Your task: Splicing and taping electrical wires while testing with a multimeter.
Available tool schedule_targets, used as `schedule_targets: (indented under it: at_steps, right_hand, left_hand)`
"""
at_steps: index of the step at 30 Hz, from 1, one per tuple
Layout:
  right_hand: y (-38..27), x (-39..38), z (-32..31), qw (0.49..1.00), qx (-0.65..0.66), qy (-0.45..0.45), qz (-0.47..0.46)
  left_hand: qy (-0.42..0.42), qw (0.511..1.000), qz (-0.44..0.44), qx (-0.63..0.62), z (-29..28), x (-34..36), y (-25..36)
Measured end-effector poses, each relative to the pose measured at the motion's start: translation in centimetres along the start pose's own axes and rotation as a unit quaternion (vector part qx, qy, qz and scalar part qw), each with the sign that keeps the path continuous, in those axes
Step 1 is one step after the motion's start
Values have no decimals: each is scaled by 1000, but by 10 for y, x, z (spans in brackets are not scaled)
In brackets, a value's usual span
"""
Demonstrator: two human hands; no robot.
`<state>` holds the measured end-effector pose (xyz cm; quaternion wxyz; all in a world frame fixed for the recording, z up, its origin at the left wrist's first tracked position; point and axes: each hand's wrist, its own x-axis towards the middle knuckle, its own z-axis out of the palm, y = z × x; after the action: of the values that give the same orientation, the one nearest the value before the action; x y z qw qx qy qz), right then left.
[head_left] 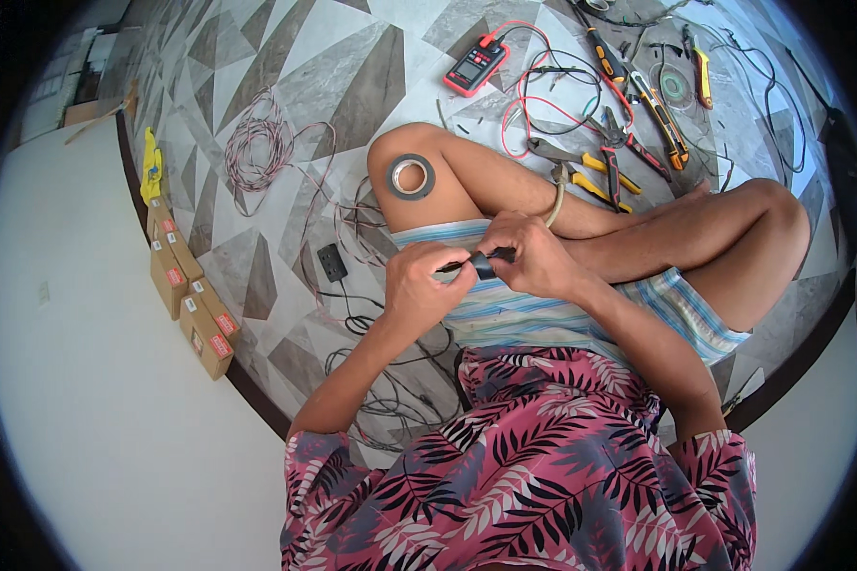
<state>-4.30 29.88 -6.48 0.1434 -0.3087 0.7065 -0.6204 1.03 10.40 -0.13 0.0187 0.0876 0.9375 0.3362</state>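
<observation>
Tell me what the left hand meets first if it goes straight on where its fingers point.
The left hand points right, so it would likely first meet the small black tape-like piece just ahead, then the right hand; depth is unclear here.

Patterned in angular grey and white shapes, the floor carries everything scattered about. A loose coil of reddish wire lies to the left, with a small black block and tangled dark cable below it. Farther up sit a red-and-black meter, red-and-black pliers, yellow-handled pliers, a screwdriver and an orange-and-black utility knife. Brown boxes line the edge by the wall.
</observation>
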Motion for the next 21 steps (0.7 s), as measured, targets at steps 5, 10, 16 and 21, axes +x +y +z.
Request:
schedule_targets:
  at_steps: [5,10,16,21]
  right_hand:
    - [-2,-6,6,995,43,46,72]
    - [0,-14,12,996,14,79,44]
    - [5,-23,22,987,64,128,78]
    - [5,-20,18,988,27,147,-26]
  left_hand:
    - [-15,986,-120,-113,-2,4,5]
    - [-44,969,-188,-152,-9,14,5]
    - [-98,944,-268,-164,-9,26,0]
    - [-122,942,-270,-158,-19,39,17]
